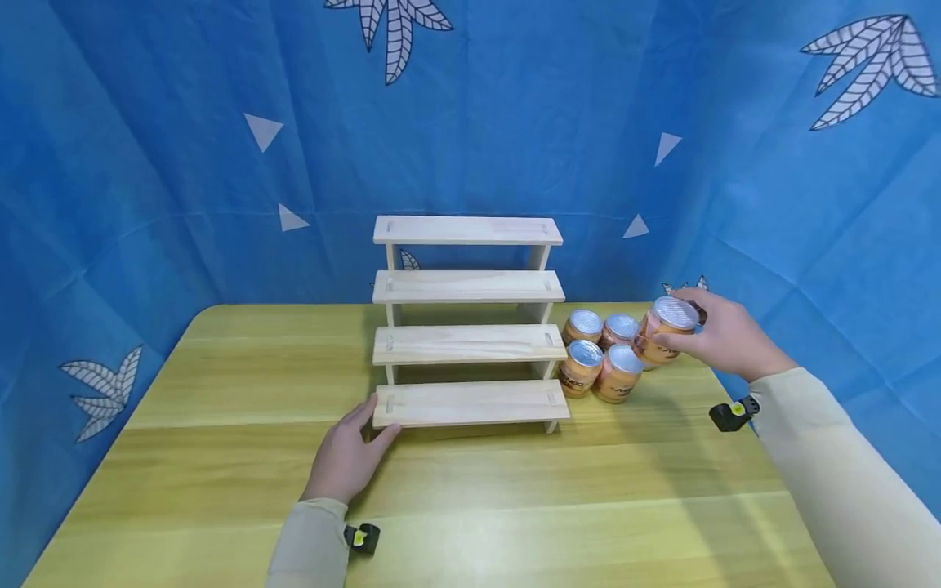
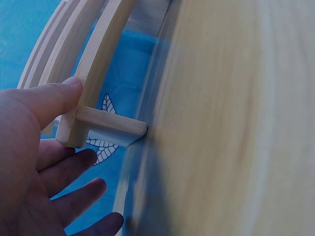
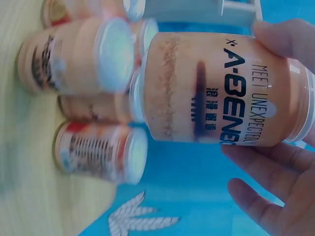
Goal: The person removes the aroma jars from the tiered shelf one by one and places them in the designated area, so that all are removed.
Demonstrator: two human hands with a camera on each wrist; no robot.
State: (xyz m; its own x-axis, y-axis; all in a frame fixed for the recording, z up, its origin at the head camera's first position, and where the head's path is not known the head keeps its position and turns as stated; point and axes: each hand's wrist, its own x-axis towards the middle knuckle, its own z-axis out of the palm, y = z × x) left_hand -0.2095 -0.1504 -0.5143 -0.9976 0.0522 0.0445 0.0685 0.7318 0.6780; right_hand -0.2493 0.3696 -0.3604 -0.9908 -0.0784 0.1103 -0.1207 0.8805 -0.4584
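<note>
My right hand [image 1: 735, 335] grips an orange-pink can [image 3: 192, 93] with dark lettering and a silver lid, thumb on one side and fingers on the other. It is raised over the right end of a group of similar cans [image 1: 619, 376], which stand close together. A pale wooden stepped shelf [image 1: 470, 345] stands left of the cans. At the left end of its lowest step [image 1: 470, 404], my left hand [image 1: 341, 457] pinches the board between thumb and index finger. The other left fingers [image 2: 81, 199] are spread below the board.
Everything stands on a yellowish wood-grain table [image 1: 470, 514]. A blue cloth [image 1: 470, 131] with white leaf and triangle prints hangs behind and along both sides. The shelf's top step [image 1: 467, 230] is close to the back cloth.
</note>
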